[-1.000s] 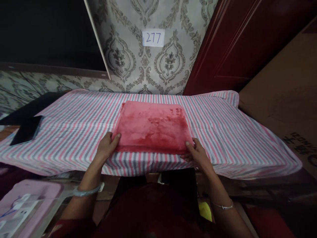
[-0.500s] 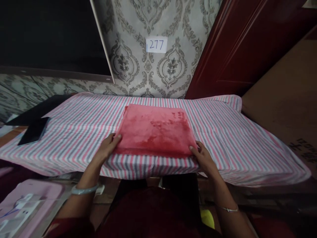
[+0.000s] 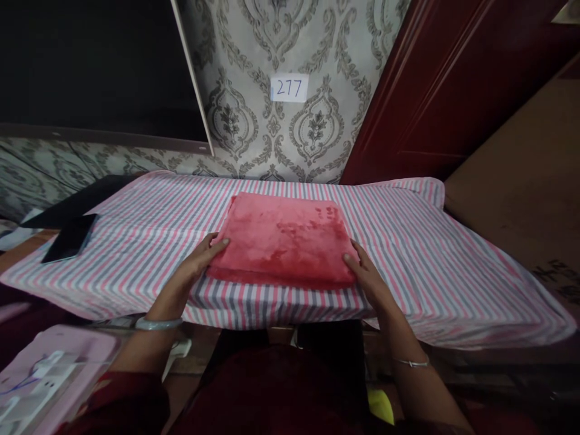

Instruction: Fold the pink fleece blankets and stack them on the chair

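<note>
A folded red plush cloth (image 3: 283,238) lies flat in the middle of a table covered by a pink, grey and white striped sheet (image 3: 408,241). My left hand (image 3: 202,258) grips the cloth's near left corner, thumb on top and fingers tucked under the edge. On the near right corner my right hand (image 3: 366,275) holds the same way. Each wrist wears a bangle.
A dark flat tablet-like object (image 3: 69,237) lies at the sheet's left end. A note reading 277 (image 3: 289,88) is stuck on the patterned wall behind. At the right stand a dark red door (image 3: 453,90) and a brown cardboard box (image 3: 525,199). A pink tray (image 3: 49,374) sits low left.
Both hands have slid a little farther along the cloth's near corners, and the near edge of the cloth is slightly raised. The camera has tipped down slightly.
</note>
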